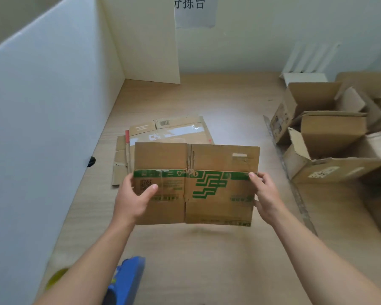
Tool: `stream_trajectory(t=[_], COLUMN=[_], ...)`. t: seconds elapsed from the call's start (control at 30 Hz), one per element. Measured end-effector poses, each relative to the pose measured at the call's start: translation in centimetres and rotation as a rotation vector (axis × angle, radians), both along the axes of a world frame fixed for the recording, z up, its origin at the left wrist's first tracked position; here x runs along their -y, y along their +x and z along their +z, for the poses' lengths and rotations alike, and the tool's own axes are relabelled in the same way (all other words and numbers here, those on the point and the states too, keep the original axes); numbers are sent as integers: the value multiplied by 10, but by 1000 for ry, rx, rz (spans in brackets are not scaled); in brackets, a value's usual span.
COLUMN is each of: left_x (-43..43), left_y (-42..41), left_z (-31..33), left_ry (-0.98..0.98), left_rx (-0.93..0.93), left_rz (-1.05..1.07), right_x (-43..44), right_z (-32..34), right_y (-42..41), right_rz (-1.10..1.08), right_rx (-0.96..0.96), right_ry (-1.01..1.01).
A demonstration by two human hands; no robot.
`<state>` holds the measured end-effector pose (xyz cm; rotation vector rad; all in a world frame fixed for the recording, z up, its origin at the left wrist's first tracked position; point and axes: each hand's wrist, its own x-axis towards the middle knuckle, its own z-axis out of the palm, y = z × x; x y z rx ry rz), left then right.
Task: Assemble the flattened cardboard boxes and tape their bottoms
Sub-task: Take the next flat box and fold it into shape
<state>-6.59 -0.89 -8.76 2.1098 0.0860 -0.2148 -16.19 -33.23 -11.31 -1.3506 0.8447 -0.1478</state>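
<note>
Flattened cardboard box (196, 186) held up between both hands, clear of the table (207, 260), printed face toward the person. A green band and a green stepped logo run across its middle. The panels are pressed flat and the flaps stand in line with them above and below the band.

Left hand (133, 199): grasps the box's left edge. The thumb lies across the printed face beside a square code mark; the other fingers are behind the card, out of sight.

Right hand (265, 194): grasps the opposite edge. The thumb tip sits on the green band and the fingers wrap round the back.

Just beyond the left hand, a stack of flat boxes (169, 130) lies on the table, partly hidden by the held box.

Well off to the right of the right hand stands a cluster of opened-out boxes (330, 133), flaps up.

Under the left forearm, close to the person, is a blue tape dispenser (128, 280), partly covered by the arm. A blurred yellow-green object (57, 280) lies left of it; I cannot tell what it is.

A white partition (42, 128) stands left of the left hand.
</note>
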Motion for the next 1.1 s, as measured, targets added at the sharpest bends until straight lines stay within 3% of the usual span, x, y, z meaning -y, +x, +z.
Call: stream_trajectory(t=[0.2,0.4,0.67,0.9,1.1], left_x=[5,14,22,38,35], left_y=[-82,-154,-200,-214,-224], left_z=[10,16,20,21,30], left_ry=[-332,-461,-271,-133,-264], left_rx=[-6,59,41,81,134], left_rz=[18,-31,-229,25,36], right_x=[5,7,-7,-10,-17], right_z=[34,33,41,39,48], right_y=[-87,-151,-181,-197,-210], right_rz=[61,-32,245,289,449], right_rx=[174,224,302,309,287], right_ry=[-29,-18,-96,-291,-429])
